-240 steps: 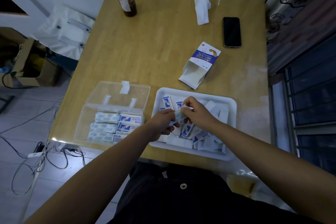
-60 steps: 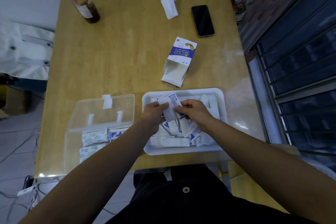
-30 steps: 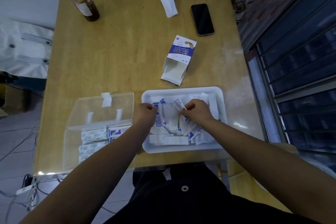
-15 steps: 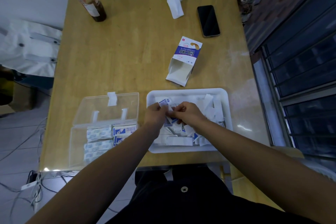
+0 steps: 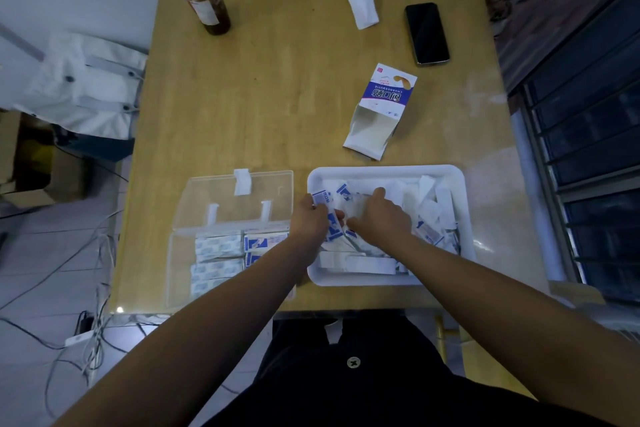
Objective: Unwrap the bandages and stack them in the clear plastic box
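The left hand [image 5: 309,218] and right hand [image 5: 380,217] are each pinching an end of one blue-printed bandage [image 5: 333,222] over the white tray [image 5: 463,218] at near right. The step is asking for an even peel, low over the tray. One clear plastic box [image 5: 178,274] is sitting just left, holding seemingly five bandage stacks [image 5: 218,246], though the forearm is hiding part.

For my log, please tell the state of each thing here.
clear plastic box: lid open, partly filled.
tray: holds loose wrappers.
carton: open, lying down.
phone: screen dark.
cup: upright, nearly empty.
left hand: pinches a bandage.
right hand: in the tray, grip hidden.
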The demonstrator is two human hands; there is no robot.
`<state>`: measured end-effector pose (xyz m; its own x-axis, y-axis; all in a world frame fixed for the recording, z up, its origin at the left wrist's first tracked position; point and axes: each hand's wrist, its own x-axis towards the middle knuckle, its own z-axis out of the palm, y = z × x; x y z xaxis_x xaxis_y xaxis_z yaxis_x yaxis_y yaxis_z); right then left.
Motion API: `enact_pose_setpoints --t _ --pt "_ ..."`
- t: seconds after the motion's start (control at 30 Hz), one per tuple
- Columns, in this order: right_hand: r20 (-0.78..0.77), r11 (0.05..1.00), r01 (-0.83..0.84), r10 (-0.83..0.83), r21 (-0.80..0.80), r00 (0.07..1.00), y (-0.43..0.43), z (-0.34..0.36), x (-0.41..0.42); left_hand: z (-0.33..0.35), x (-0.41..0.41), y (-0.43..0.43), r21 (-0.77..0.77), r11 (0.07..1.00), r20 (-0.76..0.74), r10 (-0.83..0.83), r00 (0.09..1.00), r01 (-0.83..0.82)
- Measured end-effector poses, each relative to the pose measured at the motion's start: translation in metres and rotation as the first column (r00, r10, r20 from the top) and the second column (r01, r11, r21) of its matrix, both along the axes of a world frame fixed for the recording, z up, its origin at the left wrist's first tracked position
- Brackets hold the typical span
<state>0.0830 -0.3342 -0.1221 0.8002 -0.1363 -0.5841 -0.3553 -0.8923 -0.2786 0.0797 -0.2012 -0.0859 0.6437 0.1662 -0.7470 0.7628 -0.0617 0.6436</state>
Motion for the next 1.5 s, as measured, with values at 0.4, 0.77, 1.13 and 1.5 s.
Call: enact_pose_setpoints --t 0.4,0.77,1.13,1.5 --pt "-0.046 0.852 0.294 -0.305 0.433 0.951 -0.050 0.013 0.005 -0.004 0.006 -0.003 -0.046 0.996 -0.023 -0.078 0.997 0.077" --pt "-0.241 0.567 0.447 -0.402 0.692 0.883 -0.041 0.027 -0.006 0.005 0.002 -0.030 -0.299 0.954 -0.107 -0.027 0.994 -0.006" --pt "-0.098 0.713 0.340 -0.358 0.614 0.929 -0.040 0.019 -0.008 0.000 -0.005 -0.027 -0.085 0.996 -0.014 -0.014 1.000 0.012" --pt "0.167 0.986 -0.085 0.060 0.147 0.984 -0.030 -0.008 0.019 -0.003 -0.013 -0.015 -0.128 0.987 -0.134 0.083 0.987 -0.101"
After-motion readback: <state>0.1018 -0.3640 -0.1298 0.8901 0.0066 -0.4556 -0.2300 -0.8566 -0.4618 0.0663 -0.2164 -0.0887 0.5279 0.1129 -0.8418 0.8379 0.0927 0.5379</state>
